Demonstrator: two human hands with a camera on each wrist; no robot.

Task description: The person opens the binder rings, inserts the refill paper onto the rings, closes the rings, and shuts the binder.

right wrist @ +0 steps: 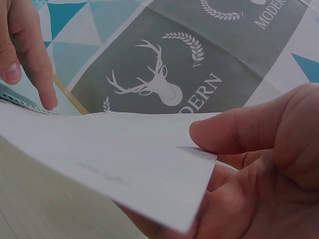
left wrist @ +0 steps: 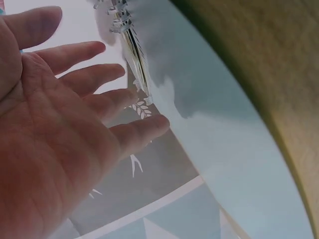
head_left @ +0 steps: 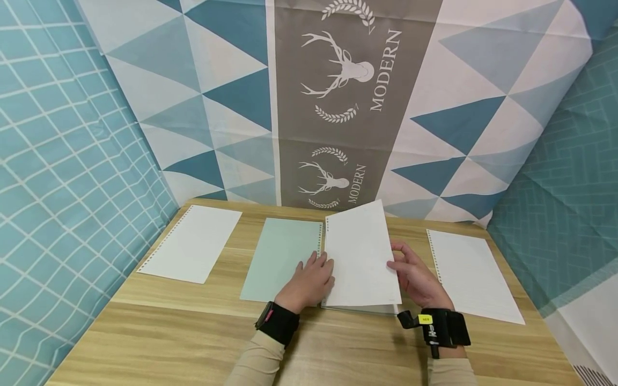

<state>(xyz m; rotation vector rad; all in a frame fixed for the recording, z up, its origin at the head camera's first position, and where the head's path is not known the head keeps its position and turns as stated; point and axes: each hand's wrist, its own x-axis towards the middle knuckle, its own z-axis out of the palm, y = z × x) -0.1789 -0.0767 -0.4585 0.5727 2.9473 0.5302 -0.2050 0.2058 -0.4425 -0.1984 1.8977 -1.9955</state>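
A ring-bound notebook lies open, its pale green cover (head_left: 275,257) spread to the left. My right hand (head_left: 417,276) pinches the right edge of a white punched sheet (head_left: 359,257), thumb on top and fingers beneath. The sheet (right wrist: 124,149) bows upward in the right wrist view, raised over the rest of the notebook. My left hand (head_left: 306,281) is at the spine, fingertips near the sheet's punched edge. In the left wrist view its fingers (left wrist: 94,79) are spread and fairly straight beside the metal rings (left wrist: 121,20).
One loose punched white sheet (head_left: 193,241) lies at the table's left, another (head_left: 475,273) at the right, close by my right wrist. Patterned cloth (head_left: 333,134) hangs behind the wooden table (head_left: 193,332), with blue coverings on both sides.
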